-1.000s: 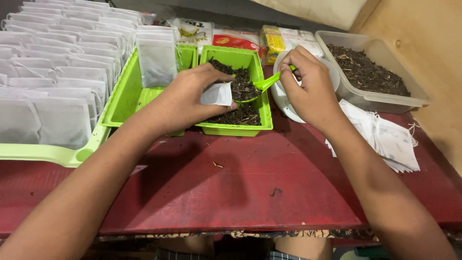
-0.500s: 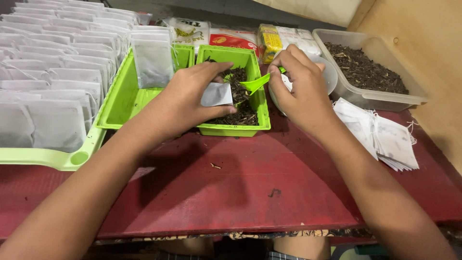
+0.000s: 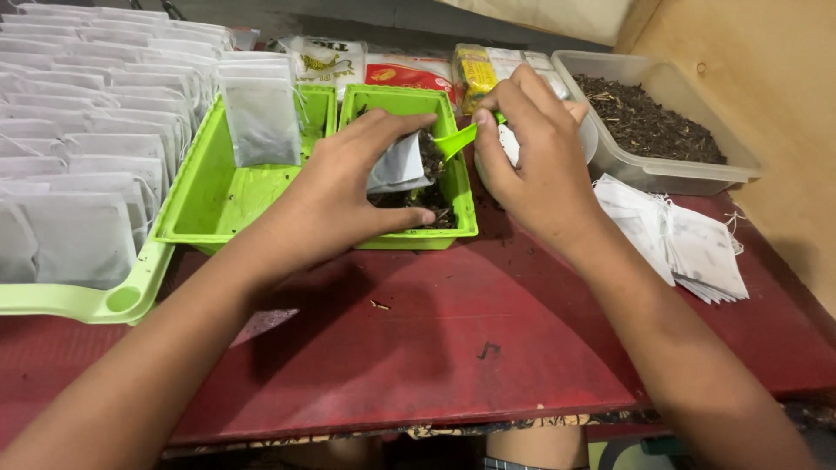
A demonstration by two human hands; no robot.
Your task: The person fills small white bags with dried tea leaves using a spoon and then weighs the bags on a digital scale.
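Over at the table's left edge, the rows of filled white sachets (image 3: 83,130) sit packed in their long light-green tray (image 3: 78,300), untouched by either hand. Next along, the left green tub (image 3: 218,196) holds one filled sachet (image 3: 261,117) propped upright against its back wall.

Now the action. The left hand (image 3: 348,187) has slid a touch to the right since a second ago and sits over the right green tub (image 3: 409,100), fingers curled, thumb and forefinger pinching a small white paper bag (image 3: 396,165) with its mouth turned toward the scoop. That bag hangs just above the dark loose leaf (image 3: 418,196) in the tub.

And the green scoop (image 3: 457,139) has come in: a second ago it was out by the white bowl, now its tip is right at the bag's mouth. So, by my reading, the filling is under way here. The right hand (image 3: 531,165) is closed around the scoop's handle, fingers bunched tight, hovering over the white bowl (image 3: 588,135).

Further right, a clear tub of dark leaf (image 3: 649,122) stands near the back right corner, and a stack of empty bags (image 3: 679,239) lies by the right edge of the red tabletop (image 3: 418,348).
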